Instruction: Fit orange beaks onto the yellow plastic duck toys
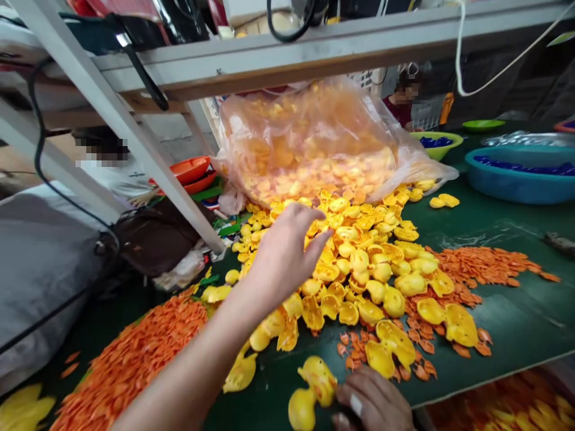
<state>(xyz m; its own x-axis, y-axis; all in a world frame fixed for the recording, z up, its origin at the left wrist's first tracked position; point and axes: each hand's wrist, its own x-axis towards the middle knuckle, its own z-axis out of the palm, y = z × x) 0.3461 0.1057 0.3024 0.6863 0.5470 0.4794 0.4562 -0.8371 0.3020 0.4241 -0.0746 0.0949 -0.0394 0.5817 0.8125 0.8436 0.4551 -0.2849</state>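
Observation:
My left hand [291,242] reaches over a big heap of hollow yellow plastic toy duck shells [359,260]. Its thumb and fingers are apart, with nothing visible between them. At the bottom edge, my right hand [380,398] has bent fingers and a white strip around one of them. Its fingertips meet the edge of a two-lobed yellow duck shell [318,380], and the grip is partly hidden. Small orange plastic pieces [359,350] lie just beyond that hand, beside another open yellow shell [390,347].
A clear plastic bag [309,137] spills shells onto the green table [530,323]. Orange pieces form piles at left [148,347] and right [485,266]. A blue basin [516,179] stands far right. A white metal post [148,143] and overhead shelf [314,57] frame the space. Two people are beyond.

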